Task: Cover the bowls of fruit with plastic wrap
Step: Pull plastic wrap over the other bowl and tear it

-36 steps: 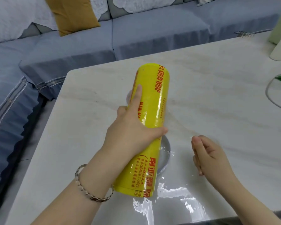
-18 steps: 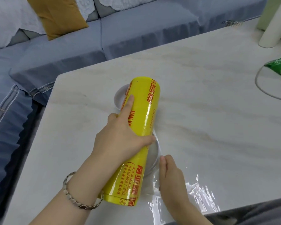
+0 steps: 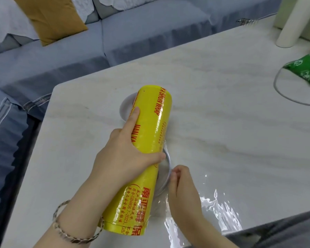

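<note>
My left hand (image 3: 125, 156) grips a big yellow roll of plastic wrap (image 3: 147, 140), held lengthwise above two bowls. A white bowl (image 3: 126, 108) peeks out behind the roll's far end. A second bowl (image 3: 164, 176) shows only its right rim beneath the roll's near half; what it holds is hidden. My right hand (image 3: 183, 190) rests at that rim, fingers closed on the clear film. A loose sheet of wrap (image 3: 217, 213) lies shiny and wrinkled on the pale marble table (image 3: 222, 131) to the right of my hand.
A green patterned packet (image 3: 306, 70) lies inside a thin wire ring (image 3: 279, 90) at the right edge. A white cylinder (image 3: 292, 20) stands at the far right. A grey sofa (image 3: 132, 38) with a mustard cushion (image 3: 48, 17) runs behind the table.
My right hand moved left from the open table to the near bowl's rim and closed on the film. The roll in my left hand sank lower over the bowls.
</note>
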A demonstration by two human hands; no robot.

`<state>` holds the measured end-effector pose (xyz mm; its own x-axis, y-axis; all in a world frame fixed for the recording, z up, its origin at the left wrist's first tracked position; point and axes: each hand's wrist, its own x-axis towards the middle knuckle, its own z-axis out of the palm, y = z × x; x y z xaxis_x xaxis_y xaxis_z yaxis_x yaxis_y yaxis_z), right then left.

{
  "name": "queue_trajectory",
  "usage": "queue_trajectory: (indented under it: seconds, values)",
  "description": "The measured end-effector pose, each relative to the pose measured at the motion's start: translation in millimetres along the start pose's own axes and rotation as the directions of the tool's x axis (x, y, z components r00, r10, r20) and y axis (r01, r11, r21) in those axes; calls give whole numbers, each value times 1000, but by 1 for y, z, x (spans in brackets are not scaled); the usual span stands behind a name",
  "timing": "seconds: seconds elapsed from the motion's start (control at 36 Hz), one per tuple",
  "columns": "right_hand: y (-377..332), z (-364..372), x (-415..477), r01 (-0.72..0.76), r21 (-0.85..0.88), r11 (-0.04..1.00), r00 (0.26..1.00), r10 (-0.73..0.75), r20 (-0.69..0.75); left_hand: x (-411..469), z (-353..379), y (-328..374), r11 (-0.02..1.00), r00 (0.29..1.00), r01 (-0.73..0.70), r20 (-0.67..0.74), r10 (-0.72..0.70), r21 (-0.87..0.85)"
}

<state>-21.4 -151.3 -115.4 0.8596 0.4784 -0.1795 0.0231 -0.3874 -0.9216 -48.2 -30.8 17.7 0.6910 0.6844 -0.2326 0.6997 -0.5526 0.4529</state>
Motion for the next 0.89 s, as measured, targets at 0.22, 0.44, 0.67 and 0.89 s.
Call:
queue_trajectory:
  seconds: [0.22, 0.44, 0.67, 0.89]
  values:
    - [-43, -26, 83, -153, 273, 950, 968, 88, 236, 6, 1, 1, 999, 1000, -18, 7, 18, -28]
    - [-55, -6, 115, -614, 567, 549, 775, 285, 564, 9, -2, 0, 996, 1000, -17, 11, 18, -83]
    - [-47, -8, 116, -545, 762, 348, 813, 441, 380, 11, -3, -1, 995, 1000, -12, -2, 12, -99]
    - [-22, -21, 84, -107, 496, 862, 980, 177, -95, 9, 6, 7, 1000, 1000, 2, 23, -2, 26]
